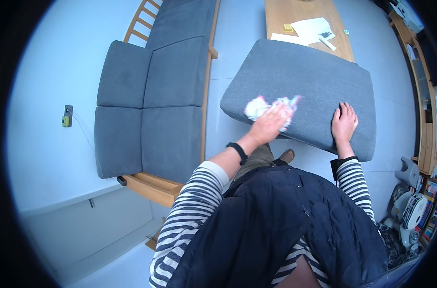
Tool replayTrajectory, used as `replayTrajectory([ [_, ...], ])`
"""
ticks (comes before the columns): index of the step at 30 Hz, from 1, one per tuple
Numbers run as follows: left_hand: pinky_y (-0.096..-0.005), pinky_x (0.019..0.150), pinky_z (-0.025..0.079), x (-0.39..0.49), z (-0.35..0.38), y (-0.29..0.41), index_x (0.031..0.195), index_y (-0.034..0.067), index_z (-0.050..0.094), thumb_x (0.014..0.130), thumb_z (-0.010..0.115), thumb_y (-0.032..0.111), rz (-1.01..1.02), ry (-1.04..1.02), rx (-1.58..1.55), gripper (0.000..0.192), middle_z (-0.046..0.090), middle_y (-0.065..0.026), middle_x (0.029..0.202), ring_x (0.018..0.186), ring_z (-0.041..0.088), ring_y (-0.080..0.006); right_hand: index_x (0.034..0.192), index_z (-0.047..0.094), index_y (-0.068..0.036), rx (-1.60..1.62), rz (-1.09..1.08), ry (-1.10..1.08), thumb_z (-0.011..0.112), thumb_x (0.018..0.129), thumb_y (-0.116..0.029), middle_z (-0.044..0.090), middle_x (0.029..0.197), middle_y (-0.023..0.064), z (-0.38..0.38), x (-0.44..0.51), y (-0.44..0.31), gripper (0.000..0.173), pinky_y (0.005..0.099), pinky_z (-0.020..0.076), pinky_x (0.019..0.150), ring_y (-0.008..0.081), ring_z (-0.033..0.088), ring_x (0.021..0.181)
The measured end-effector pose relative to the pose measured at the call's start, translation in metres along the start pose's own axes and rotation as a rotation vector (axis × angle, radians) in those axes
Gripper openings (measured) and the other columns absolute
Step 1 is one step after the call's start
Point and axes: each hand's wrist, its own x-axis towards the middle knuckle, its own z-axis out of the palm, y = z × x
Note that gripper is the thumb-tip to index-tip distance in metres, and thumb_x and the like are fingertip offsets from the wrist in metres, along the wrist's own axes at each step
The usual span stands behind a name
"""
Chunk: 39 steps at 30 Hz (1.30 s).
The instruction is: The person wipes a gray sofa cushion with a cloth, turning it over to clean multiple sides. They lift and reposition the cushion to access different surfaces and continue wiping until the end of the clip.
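A large grey fabric seat cushion [305, 79] lies in front of me, its far edge covering the near end of the wooden table [342, 21] in this view. My left hand [274, 120] presses a crumpled white cloth with pink edging [257, 107] onto the cushion's near left part. The cloth looks blurred and spreads out on both sides of the fingers. On the cushion's right part, my right hand [344, 122] rests palm down with nothing in it, fingers extended and thumb apart.
A wooden sofa with grey cushions [173, 72] stands at left. Papers [314, 30] and a small yellow box [288, 27] lie on the table. At right are a grey stool [407, 171], a white ride-on toy [407, 212] and a bookshelf [432, 205]. A cable hangs from the wall socket [69, 109].
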Motion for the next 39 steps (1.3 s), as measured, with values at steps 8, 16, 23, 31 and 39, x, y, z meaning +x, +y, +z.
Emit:
replayTrajectory([
  [8, -0.0458, 0.104, 0.048, -0.096, -0.053, -0.116, 0.138, 0.005, 0.052, 0.089, 0.060, 0.005, -0.753, 0.046, 0.123, 0.050, 0.058, -0.0236, 0.134, 0.126, 0.056, -0.0380, 0.130, 0.064, -0.011, 0.034, 0.026, 0.001, 0.050, 0.100, -0.030, 0.057, 0.143, 0.0094, -0.004, -0.001, -0.002, 0.037, 0.0496, 0.0262, 0.118, 0.0259, 0.044, 0.140],
  [16, -0.0502, 0.091, 0.049, -0.058, -0.095, -0.166, 0.133, 0.002, 0.054, 0.100, 0.054, 0.020, -0.796, 0.166, -0.370, 0.038, 0.064, -0.0293, 0.118, 0.109, 0.061, -0.0460, 0.123, 0.067, -0.009, 0.061, 0.079, 0.038, 0.055, 0.098, -0.025, 0.061, 0.138, 0.0106, -0.013, 0.001, -0.003, 0.033, 0.0462, 0.0291, 0.116, 0.0271, 0.050, 0.135],
  [23, -0.0636, 0.119, 0.015, -0.019, -0.069, -0.159, 0.154, 0.020, 0.039, 0.100, 0.053, 0.027, 0.087, -0.375, -0.473, 0.056, 0.037, -0.0149, 0.159, 0.151, 0.025, -0.0381, 0.118, 0.066, -0.008, 0.202, 0.009, 0.253, 0.062, 0.093, -0.016, 0.062, 0.133, 0.0143, 0.014, -0.023, -0.163, 0.027, 0.0507, 0.0308, 0.111, 0.0310, 0.052, 0.130],
  [31, -0.0596, 0.121, 0.017, -0.036, -0.059, -0.186, 0.156, 0.018, 0.035, 0.095, 0.064, 0.026, 0.342, -0.382, -0.553, 0.067, 0.027, -0.0096, 0.164, 0.153, 0.016, -0.0375, 0.111, 0.070, -0.010, 0.053, 0.088, 0.187, 0.053, 0.099, -0.025, 0.067, 0.125, 0.0076, 0.044, -0.036, -0.254, 0.026, 0.0469, 0.0350, 0.112, 0.0241, 0.058, 0.125],
  [39, -0.0554, 0.122, 0.022, -0.024, -0.054, -0.212, 0.152, 0.011, 0.038, 0.094, 0.065, 0.026, 0.521, -0.387, -0.615, 0.065, 0.028, -0.0130, 0.163, 0.152, 0.018, -0.0390, 0.100, 0.069, -0.007, 0.049, 0.023, 0.298, 0.056, 0.096, -0.017, 0.071, 0.115, 0.0080, 0.048, -0.033, -0.253, 0.018, 0.0438, 0.0417, 0.104, 0.0258, 0.063, 0.115],
])
